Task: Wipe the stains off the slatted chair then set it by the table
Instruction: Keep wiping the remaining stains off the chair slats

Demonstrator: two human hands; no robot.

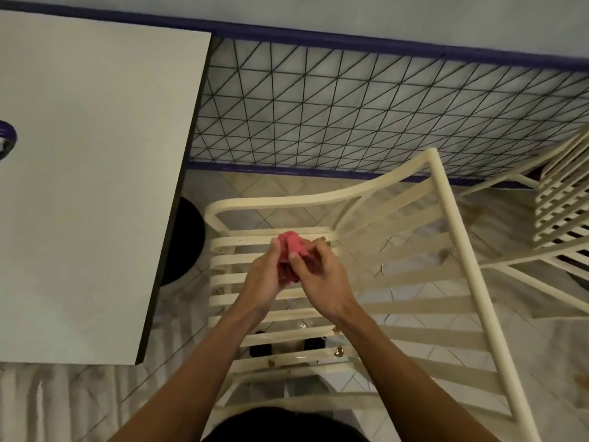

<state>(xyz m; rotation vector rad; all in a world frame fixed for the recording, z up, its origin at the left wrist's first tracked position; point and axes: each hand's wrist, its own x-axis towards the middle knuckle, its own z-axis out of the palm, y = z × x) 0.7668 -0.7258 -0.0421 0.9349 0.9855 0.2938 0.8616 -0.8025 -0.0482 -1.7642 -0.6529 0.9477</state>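
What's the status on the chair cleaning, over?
Left hand and right hand grip the pink cloth over the slatted chair. Brown stains on its near slats. Table close on the left, second chair right.

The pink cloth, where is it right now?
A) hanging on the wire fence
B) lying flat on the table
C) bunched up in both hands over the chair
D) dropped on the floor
C: the left hand and the right hand both hold the bunched pink cloth between them, over the slats of the chair.
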